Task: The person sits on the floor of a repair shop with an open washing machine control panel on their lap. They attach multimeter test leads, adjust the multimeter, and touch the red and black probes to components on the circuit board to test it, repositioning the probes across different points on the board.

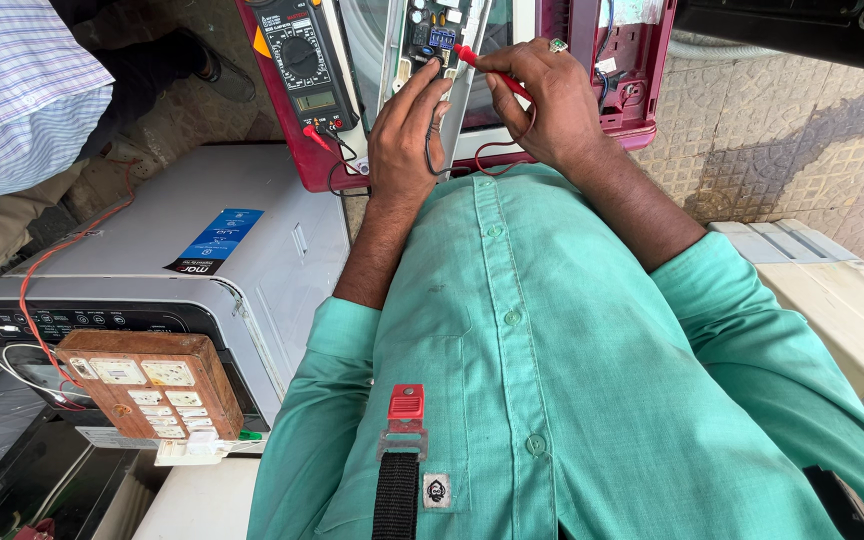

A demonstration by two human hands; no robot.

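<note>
Overhead, slim red probe [492,72] on green circuit board [432,35]

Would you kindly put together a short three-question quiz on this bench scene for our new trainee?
1. True or false: the right hand holds a red test probe against the circuit board.
2. Which lies left of the circuit board? A) a dark multimeter B) a soldering iron C) a drill
3. Fill in: the left hand holds a ____ probe lead.

Key
1. True.
2. A.
3. Black; its tip is hidden behind the fingers.
</note>
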